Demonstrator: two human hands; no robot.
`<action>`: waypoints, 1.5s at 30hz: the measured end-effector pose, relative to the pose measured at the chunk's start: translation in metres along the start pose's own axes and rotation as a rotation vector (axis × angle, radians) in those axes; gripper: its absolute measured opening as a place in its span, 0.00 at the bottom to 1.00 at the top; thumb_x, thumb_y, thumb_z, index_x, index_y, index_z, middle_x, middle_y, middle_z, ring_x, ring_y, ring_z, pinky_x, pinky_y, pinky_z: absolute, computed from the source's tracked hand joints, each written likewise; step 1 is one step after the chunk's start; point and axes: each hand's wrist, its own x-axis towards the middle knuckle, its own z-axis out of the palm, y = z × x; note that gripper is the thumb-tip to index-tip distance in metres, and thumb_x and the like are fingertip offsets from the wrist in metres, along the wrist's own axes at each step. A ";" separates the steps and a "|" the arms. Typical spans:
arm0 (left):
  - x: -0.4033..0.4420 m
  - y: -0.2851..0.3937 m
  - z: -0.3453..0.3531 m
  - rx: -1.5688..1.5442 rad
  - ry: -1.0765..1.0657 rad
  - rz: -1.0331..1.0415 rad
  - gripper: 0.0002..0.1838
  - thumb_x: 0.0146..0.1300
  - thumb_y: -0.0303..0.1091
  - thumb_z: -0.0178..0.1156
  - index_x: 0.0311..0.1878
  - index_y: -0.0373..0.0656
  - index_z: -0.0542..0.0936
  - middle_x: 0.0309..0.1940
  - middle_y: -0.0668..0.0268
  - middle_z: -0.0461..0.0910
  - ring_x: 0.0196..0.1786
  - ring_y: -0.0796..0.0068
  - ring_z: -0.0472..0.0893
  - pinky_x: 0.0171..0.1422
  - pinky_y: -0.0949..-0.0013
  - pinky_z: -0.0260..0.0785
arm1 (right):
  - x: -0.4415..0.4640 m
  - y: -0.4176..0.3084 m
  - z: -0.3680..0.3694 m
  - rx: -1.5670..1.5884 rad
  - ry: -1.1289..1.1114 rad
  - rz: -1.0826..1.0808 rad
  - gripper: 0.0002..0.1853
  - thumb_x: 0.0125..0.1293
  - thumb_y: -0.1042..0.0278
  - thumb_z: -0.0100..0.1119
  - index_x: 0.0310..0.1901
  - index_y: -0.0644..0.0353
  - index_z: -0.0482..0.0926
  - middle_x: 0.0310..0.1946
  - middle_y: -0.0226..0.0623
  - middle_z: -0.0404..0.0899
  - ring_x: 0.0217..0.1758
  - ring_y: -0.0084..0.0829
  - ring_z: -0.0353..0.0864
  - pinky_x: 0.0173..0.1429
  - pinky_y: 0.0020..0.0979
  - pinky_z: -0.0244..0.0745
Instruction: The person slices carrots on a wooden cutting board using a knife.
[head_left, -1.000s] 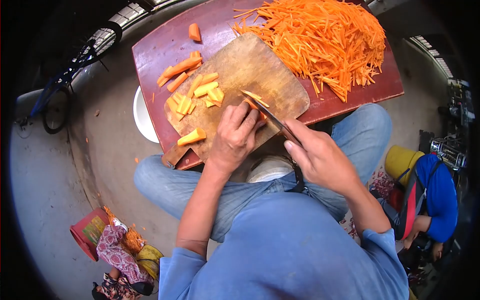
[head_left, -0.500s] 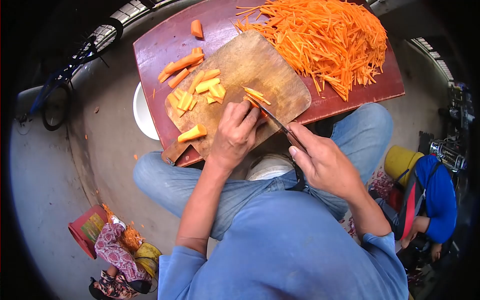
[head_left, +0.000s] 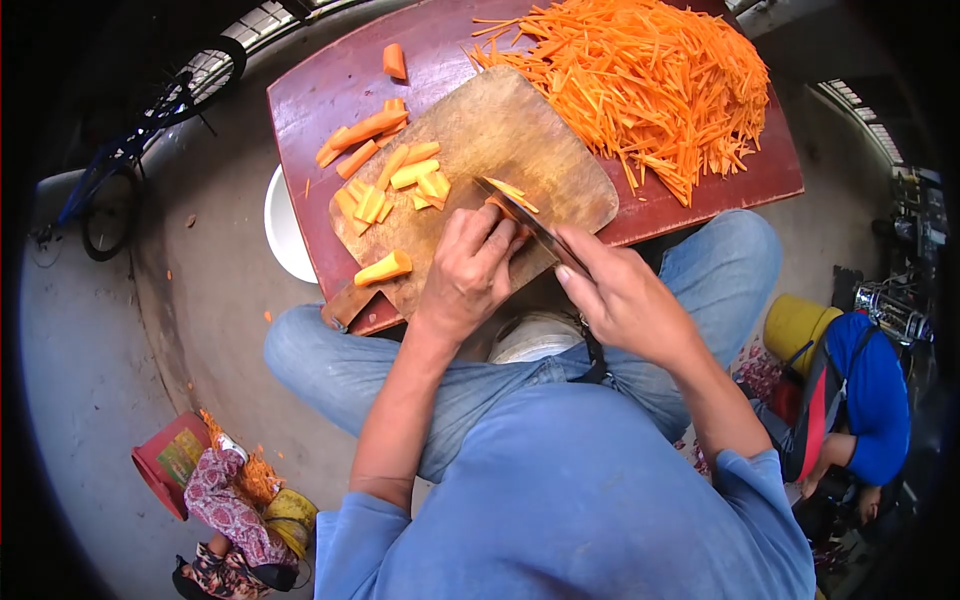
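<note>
The worn wooden cutting board (head_left: 535, 135), brown, scuffed and round-cornered, lies on a glossy dark-red table (head_left: 315, 115). Near the board's close edge, the left hand (head_left: 468, 262) presses a mostly hidden orange carrot piece (head_left: 493, 203) to the wood with bent fingers. The right hand (head_left: 630, 305), at the board's near right edge, is clenched around the handle of a dark, flat-bladed metal knife (head_left: 530, 224); its blade lies over the board, against thin, straight-edged orange slivers (head_left: 520, 197). On the board's left part rest angular, smooth-cut yellow-orange carrot chunks (head_left: 410, 174) and, closer to its near left edge, a tapered yellow-orange carrot stub (head_left: 384, 268). Beyond the board's right far edge stands a loose, heaped mound of orange carrot shreds (head_left: 655, 90). Compared with half a second earlier, the right hand has shifted toward the left, the knife tip reaches farther across the board, and more blade face shows; chunks and stub are unchanged.
</note>
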 end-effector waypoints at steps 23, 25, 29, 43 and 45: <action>-0.003 -0.003 0.000 0.004 0.025 0.018 0.23 0.51 0.15 0.69 0.54 0.33 0.87 0.53 0.54 0.82 0.48 0.49 0.82 0.55 0.53 0.80 | -0.019 -0.036 -0.021 -0.048 -0.099 0.134 0.26 0.80 0.75 0.63 0.76 0.68 0.72 0.56 0.62 0.87 0.60 0.64 0.88 0.60 0.51 0.84; -0.005 -0.003 0.001 0.020 0.024 0.026 0.24 0.51 0.15 0.69 0.54 0.34 0.87 0.53 0.54 0.83 0.48 0.49 0.82 0.55 0.53 0.80 | -0.011 -0.034 -0.013 -0.036 -0.087 0.124 0.25 0.80 0.75 0.63 0.75 0.69 0.73 0.56 0.61 0.87 0.59 0.64 0.89 0.60 0.49 0.84; -0.001 -0.001 -0.001 -0.013 0.027 0.025 0.24 0.51 0.15 0.69 0.54 0.34 0.87 0.53 0.54 0.84 0.47 0.49 0.82 0.53 0.53 0.80 | 0.008 -0.006 0.005 -0.018 0.003 -0.015 0.24 0.80 0.75 0.64 0.73 0.70 0.74 0.53 0.61 0.87 0.56 0.64 0.89 0.58 0.49 0.84; -0.005 -0.005 0.003 -0.002 0.056 0.047 0.19 0.54 0.16 0.73 0.52 0.32 0.88 0.52 0.54 0.84 0.46 0.51 0.82 0.52 0.54 0.79 | -0.023 -0.026 -0.014 0.007 -0.042 0.088 0.24 0.80 0.74 0.62 0.73 0.66 0.71 0.51 0.65 0.86 0.54 0.70 0.86 0.54 0.56 0.81; -0.004 -0.005 0.003 0.006 0.051 0.048 0.19 0.54 0.16 0.73 0.51 0.33 0.88 0.51 0.54 0.84 0.46 0.51 0.82 0.52 0.54 0.79 | -0.019 -0.025 -0.013 0.012 -0.054 0.112 0.23 0.80 0.74 0.62 0.73 0.67 0.71 0.51 0.65 0.86 0.54 0.70 0.86 0.54 0.57 0.81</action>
